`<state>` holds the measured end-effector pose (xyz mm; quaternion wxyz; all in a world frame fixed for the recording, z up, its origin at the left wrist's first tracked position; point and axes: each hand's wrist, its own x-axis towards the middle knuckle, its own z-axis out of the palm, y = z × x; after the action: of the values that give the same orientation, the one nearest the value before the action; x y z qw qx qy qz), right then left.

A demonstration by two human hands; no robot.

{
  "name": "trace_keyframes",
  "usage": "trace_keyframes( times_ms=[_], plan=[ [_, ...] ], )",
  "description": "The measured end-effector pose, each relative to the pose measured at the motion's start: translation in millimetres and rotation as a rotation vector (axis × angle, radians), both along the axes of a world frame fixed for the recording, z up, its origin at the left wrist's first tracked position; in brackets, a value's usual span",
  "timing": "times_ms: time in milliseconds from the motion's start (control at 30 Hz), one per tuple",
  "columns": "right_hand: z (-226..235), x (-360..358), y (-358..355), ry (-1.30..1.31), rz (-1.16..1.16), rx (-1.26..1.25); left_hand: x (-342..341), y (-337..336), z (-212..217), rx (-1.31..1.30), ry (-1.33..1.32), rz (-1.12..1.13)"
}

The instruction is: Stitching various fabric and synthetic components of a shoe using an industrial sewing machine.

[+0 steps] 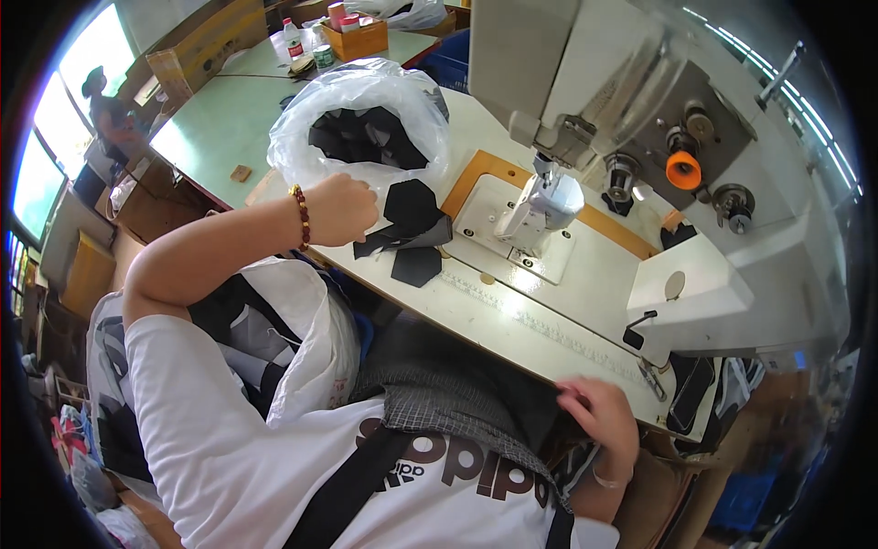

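Note:
My left hand is curled shut over the near left of the sewing table, a beaded bracelet on its wrist. Its fingertips face away, so what they hold, if anything, is hidden. Right beside it lie black and grey cut fabric pieces, partly overlapping. My right hand hovers by the table's front edge, thumb and fingers apart, with nothing visible in it. Between the hands, the sewing machine's needle area stands over a metal plate, with no fabric under it.
Behind my left hand stands a clear plastic bag of dark pieces. A white sack of fabric is under my left arm. Small scissors-like snips and dark pieces lie at the right end. A green table holds bottles and a box.

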<state>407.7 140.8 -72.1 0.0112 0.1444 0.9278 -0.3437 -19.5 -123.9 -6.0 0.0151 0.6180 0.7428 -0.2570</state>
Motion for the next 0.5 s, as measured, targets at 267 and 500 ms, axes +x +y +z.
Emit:
trace_keyframes(
  times_ms=[267,500],
  plan=[
    [-42.0,-278.8,-54.5,0.465,0.143,0.391,-15.8,-4.7,-58.4,0.279,-0.262,0.281],
    [-74.8,-349.7,-68.2,0.440,-0.078,0.314,-18.9,2.2,-80.1,0.671,-0.490,0.176]
  ],
)
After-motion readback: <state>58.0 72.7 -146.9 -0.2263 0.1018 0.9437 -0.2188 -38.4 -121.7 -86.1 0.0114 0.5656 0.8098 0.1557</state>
